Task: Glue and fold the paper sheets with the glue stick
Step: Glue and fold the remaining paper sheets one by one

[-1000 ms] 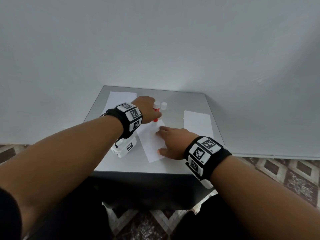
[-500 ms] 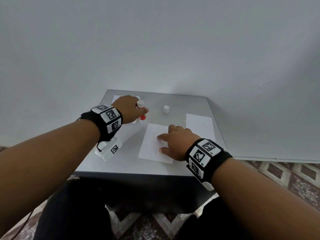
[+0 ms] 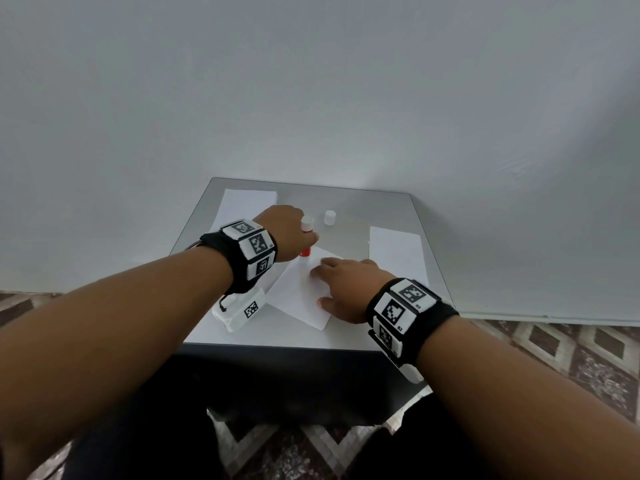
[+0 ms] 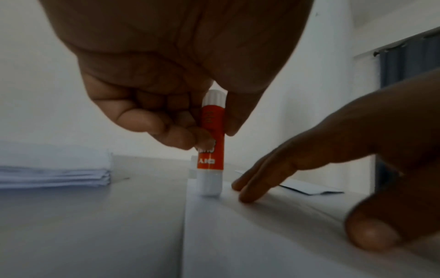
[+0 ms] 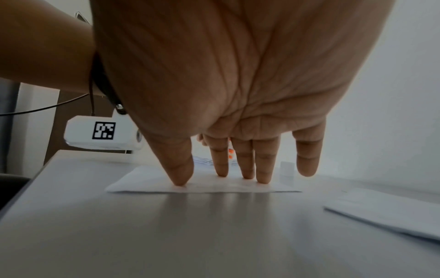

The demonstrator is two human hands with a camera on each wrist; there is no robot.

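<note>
Small grey table (image 3: 377, 209) against a white wall, stack of white paper (image 3: 247, 204) at its far left corner, single sheet (image 3: 301, 296) near the middle towards the front edge, folded sheets (image 3: 396, 252) by the right edge, white cap (image 3: 329, 217) standing towards the far edge

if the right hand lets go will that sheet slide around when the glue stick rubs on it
Probably. The sheet is thin, lying loose on a smooth, shiny table, so it would likely drag along. The right hand presses it flat, which suggests it needs pinning. It looks floppy, so the glue stick may wrinkle it.
</note>
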